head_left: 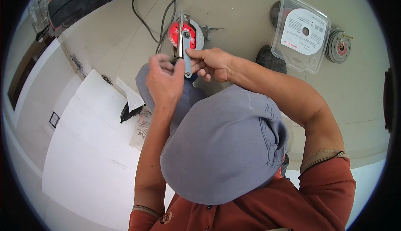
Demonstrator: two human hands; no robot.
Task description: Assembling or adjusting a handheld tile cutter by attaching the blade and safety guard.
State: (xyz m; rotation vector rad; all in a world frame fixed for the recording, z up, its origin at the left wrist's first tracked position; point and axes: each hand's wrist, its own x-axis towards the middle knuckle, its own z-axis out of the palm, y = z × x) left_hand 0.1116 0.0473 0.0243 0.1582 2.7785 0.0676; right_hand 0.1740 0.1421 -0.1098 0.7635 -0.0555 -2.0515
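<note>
Gray-trousered knee (225, 143) bulged nearest the lens, and past it, at twelve o'clock, the flat metal wrench (184, 49) stood over the angle grinder (184, 37) with its red disc (182, 34). Its long axis ran twelve to six, head seated at the disc's hub, handle pointing back toward the person. Right hand (211, 64) pinched the handle from three o'clock; left hand (163, 80) was curled shut on the grinder's body at seven o'clock, about equally near. A clear disc case (300, 32) lay at two o'clock.
</note>
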